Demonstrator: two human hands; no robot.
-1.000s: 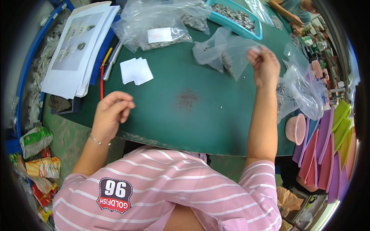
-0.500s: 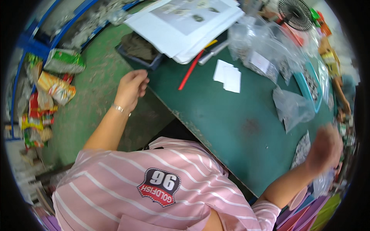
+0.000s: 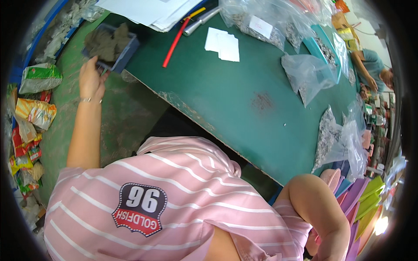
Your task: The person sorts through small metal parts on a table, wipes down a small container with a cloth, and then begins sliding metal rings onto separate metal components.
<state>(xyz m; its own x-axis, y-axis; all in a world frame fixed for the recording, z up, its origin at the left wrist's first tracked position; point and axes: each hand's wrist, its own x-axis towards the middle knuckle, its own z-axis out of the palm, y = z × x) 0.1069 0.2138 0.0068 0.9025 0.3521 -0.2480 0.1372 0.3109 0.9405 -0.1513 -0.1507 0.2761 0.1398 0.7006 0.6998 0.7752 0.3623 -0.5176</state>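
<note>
My left hand (image 3: 91,80) reaches out to the far left and grips the near edge of a small blue plastic bin (image 3: 126,55). Inside the bin lies a crumpled grey-brown cloth (image 3: 109,42). The bin is at the table's left edge and seems to jut partly past it. My right arm (image 3: 315,202) bends back at the lower right, and its hand is out of the picture. On the green table (image 3: 209,100) near the bin are a red stick with a yellow end (image 3: 174,45), a silver tube (image 3: 201,21) and some white paper slips (image 3: 223,45).
Large paper sheets (image 3: 152,11) lie at the far edge. Clear bags of small grey parts (image 3: 324,137) and a light-blue tray (image 3: 326,48) stand at the right. Another person (image 3: 370,69) is at the far right. Colourful packets (image 3: 41,78) line the left floor.
My left hand has moved left and forward and taken hold of the bin, which has come out from beside the paper sheets. My right hand has drawn back out of sight. The view has shifted.
</note>
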